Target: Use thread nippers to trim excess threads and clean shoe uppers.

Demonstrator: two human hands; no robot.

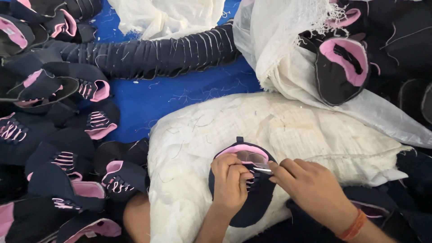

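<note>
A dark navy shoe upper (252,202) with pink lining and pink laces lies on a white woven sack (306,130) in front of me. My left hand (230,182) presses down on its left side, fingers curled over the lace area. My right hand (310,186) pinches a small metal cutter (262,169) whose tip sits at the laces, just below the pink collar. An orange band circles my right wrist.
Several finished navy-and-pink uppers (63,148) are heaped at the left on a blue sheet (162,96). A stitched row of dark pieces (153,56) runs across the back. More uppers (342,67) and white sacks (279,40) lie at the top right.
</note>
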